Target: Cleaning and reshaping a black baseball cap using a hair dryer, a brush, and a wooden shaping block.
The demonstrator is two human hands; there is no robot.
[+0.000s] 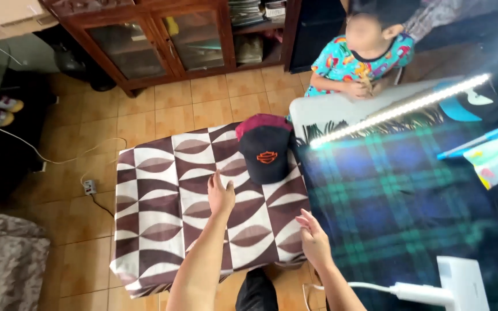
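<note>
A black cloth cap with a maroon brim and orange emblem (265, 151) lies flat on the brown-and-white patterned cloth (162, 219), near its far edge.

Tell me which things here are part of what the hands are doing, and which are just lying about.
In hand:
left hand, flat on the patterned cloth
right hand at the cloth's edge
dark cap on the cloth

Lying about:
plaid blanket
wooden cabinet
floor cable
</note>
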